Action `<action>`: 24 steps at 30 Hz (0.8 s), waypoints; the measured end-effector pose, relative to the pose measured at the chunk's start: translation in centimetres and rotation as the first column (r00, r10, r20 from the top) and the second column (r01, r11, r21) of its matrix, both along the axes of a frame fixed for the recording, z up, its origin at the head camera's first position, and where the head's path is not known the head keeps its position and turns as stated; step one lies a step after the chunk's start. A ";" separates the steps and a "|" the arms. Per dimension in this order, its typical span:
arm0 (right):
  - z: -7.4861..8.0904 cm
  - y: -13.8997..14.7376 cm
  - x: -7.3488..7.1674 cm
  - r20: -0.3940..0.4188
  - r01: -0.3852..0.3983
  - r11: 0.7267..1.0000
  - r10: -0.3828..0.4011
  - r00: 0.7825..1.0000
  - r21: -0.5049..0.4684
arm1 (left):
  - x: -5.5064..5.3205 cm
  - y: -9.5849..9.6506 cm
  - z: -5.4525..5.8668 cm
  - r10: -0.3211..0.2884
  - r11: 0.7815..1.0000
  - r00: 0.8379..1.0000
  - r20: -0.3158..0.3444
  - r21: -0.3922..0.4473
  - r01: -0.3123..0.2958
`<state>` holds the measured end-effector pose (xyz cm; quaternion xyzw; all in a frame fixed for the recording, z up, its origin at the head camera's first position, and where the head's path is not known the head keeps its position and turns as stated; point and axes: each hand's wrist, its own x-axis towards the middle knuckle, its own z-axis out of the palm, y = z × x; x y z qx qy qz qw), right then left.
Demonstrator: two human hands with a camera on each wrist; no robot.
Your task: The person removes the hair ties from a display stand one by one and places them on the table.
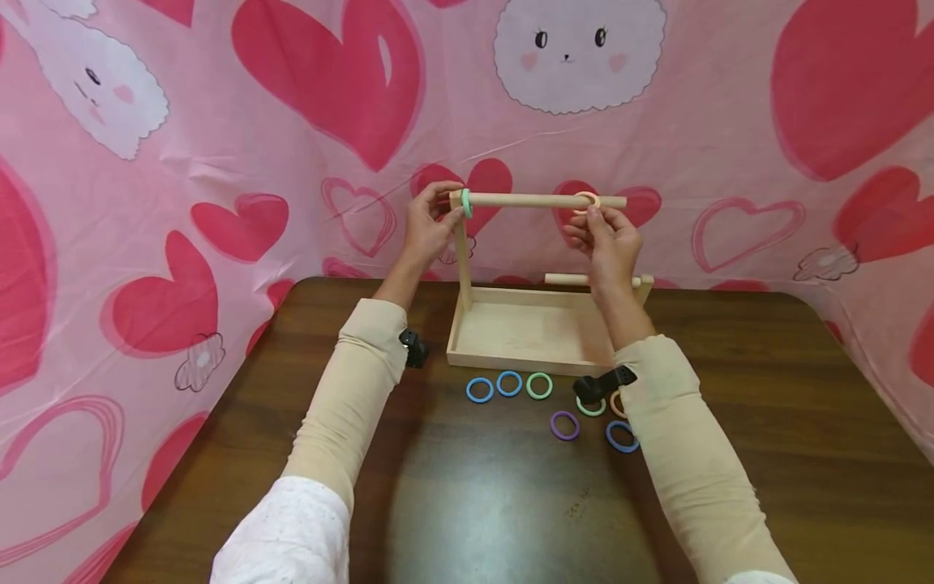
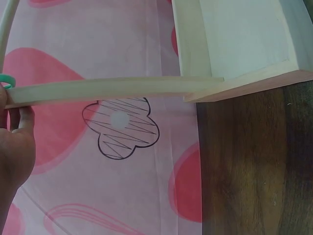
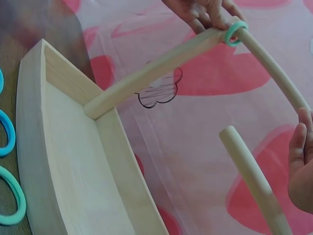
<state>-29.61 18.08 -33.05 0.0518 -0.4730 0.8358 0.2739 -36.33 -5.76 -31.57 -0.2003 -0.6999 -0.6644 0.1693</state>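
My left hand (image 1: pixel 429 223) grips the top corner of a wooden stand, where the upright post (image 1: pixel 464 264) meets the upper bar (image 1: pixel 525 200). A mint-green ring (image 1: pixel 466 209) hangs on the bar right at those fingertips, also plain in the right wrist view (image 3: pixel 228 37). Near the bar's free right end, my right hand (image 1: pixel 611 247) pinches a peach ring (image 1: pixel 587 193), which encircles the bar in the head view. In the right wrist view only part of the right hand (image 3: pixel 301 171) shows at the edge, and the peach ring is hidden.
The stand's shallow tray base (image 1: pixel 529 362) rests on the dark table (image 1: pixel 467 503). A lower bar (image 1: pixel 565 279) juts from its right post. Several loose rings lie before the tray, among them a blue ring (image 1: pixel 480 401) and a purple ring (image 1: pixel 565 439). Pink heart-patterned cloth hangs behind.
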 end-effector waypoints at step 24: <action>0.6 3.4 0.7 0.050 0.056 0.996 -0.053 0.997 -0.066 | 0.2 0.4 0.3 -0.017 1.000 1.000 0.022 0.018 0.017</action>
